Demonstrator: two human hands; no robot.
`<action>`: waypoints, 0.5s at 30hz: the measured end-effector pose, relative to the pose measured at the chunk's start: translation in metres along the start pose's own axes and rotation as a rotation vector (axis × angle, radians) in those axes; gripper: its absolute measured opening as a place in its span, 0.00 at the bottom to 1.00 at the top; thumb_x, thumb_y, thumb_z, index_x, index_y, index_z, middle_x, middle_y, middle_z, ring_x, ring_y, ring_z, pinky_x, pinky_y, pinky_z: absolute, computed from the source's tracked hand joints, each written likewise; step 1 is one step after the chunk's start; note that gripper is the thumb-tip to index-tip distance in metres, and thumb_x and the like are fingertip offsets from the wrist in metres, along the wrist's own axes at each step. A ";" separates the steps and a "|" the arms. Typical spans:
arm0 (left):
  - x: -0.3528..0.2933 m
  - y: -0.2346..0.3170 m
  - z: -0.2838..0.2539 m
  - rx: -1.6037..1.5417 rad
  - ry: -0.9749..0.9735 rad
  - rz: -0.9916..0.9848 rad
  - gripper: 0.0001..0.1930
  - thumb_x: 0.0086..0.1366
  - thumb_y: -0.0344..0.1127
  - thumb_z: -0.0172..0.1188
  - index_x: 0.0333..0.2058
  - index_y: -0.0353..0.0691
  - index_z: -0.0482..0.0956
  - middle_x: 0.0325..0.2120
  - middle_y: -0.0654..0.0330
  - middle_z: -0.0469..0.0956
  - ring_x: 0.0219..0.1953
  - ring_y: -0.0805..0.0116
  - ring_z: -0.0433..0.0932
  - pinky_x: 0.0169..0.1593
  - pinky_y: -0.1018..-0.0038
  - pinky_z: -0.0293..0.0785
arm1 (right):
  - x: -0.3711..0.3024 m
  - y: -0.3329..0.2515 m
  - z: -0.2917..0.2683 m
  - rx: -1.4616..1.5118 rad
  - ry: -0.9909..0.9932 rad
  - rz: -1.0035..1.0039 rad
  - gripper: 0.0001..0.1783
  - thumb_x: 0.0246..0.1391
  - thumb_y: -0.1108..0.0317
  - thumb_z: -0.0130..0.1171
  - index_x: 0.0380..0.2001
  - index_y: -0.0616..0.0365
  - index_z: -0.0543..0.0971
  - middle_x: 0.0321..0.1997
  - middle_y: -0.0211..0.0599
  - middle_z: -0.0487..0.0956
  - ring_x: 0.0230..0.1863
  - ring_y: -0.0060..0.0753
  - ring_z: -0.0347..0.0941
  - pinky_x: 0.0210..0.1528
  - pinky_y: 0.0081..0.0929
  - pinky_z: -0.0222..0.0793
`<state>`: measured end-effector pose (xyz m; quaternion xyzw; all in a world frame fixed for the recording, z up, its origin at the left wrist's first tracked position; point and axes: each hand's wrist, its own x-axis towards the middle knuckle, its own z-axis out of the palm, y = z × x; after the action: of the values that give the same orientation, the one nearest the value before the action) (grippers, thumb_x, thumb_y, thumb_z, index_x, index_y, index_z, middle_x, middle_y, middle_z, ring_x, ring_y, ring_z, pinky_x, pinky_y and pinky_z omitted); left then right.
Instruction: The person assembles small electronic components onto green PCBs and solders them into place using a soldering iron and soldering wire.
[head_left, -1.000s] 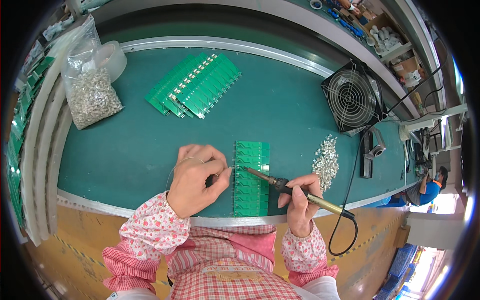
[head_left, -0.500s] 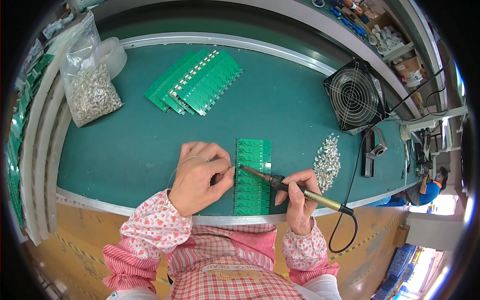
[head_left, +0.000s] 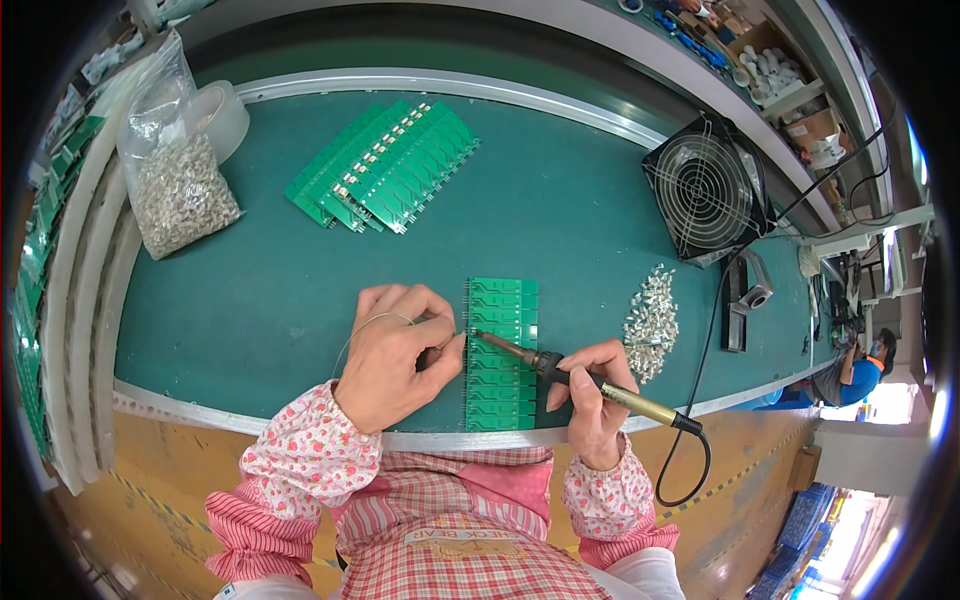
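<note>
A green circuit board panel lies on the bench in front of me, a row of pins along its left edge. My right hand grips a soldering iron by its dark and gold handle. The iron's tip meets the panel near its left edge, above the middle. Pinched in my left hand is a thin solder wire, which loops over the back of the hand. The left fingertips sit at the panel's left edge, close to the iron's tip; they hide the wire's end.
Several green boards are stacked farther back. A bag of small metal parts stands left beside a tape roll. A loose pile of metal parts, a fan and an iron stand are right. A co-worker sits far right.
The whole view has shifted very slightly. Both hands, the iron and the panel keep almost the same places relative to each other.
</note>
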<state>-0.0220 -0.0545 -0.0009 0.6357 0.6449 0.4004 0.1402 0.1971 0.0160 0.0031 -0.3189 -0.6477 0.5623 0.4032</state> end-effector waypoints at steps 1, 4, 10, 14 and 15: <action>0.000 0.000 -0.001 0.003 0.001 -0.002 0.09 0.52 0.27 0.64 0.17 0.38 0.74 0.30 0.65 0.75 0.33 0.64 0.71 0.47 0.66 0.61 | 0.000 -0.001 0.001 0.002 0.000 0.000 0.09 0.59 0.70 0.54 0.34 0.67 0.71 0.27 0.38 0.77 0.20 0.18 0.72 0.22 0.17 0.68; 0.001 0.000 0.000 0.005 0.004 -0.016 0.08 0.52 0.28 0.64 0.18 0.38 0.74 0.30 0.65 0.75 0.33 0.64 0.71 0.47 0.66 0.60 | 0.001 -0.002 0.002 -0.006 0.011 0.005 0.08 0.59 0.70 0.54 0.34 0.67 0.71 0.26 0.37 0.77 0.19 0.18 0.72 0.22 0.17 0.68; 0.005 0.004 0.001 0.024 -0.031 -0.019 0.07 0.51 0.27 0.63 0.19 0.38 0.74 0.29 0.64 0.74 0.33 0.62 0.71 0.45 0.66 0.60 | -0.001 -0.004 0.001 -0.033 0.046 -0.001 0.06 0.58 0.73 0.53 0.34 0.67 0.72 0.22 0.35 0.77 0.20 0.17 0.72 0.23 0.17 0.69; 0.004 0.003 0.001 0.033 -0.008 0.037 0.07 0.51 0.26 0.63 0.19 0.37 0.74 0.29 0.63 0.74 0.34 0.62 0.70 0.44 0.66 0.60 | 0.002 -0.009 0.004 -0.110 -0.011 0.021 0.04 0.58 0.75 0.55 0.35 0.65 0.74 0.20 0.30 0.76 0.21 0.15 0.71 0.23 0.17 0.66; 0.003 0.005 -0.001 0.056 -0.009 0.019 0.07 0.51 0.25 0.63 0.19 0.37 0.74 0.29 0.62 0.74 0.34 0.62 0.70 0.44 0.66 0.60 | 0.003 -0.008 0.003 -0.133 -0.039 -0.002 0.05 0.58 0.74 0.54 0.35 0.65 0.73 0.20 0.32 0.77 0.20 0.16 0.72 0.23 0.17 0.67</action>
<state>-0.0201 -0.0525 0.0042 0.6473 0.6492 0.3806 0.1212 0.1936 0.0156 0.0112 -0.3333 -0.6919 0.5236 0.3689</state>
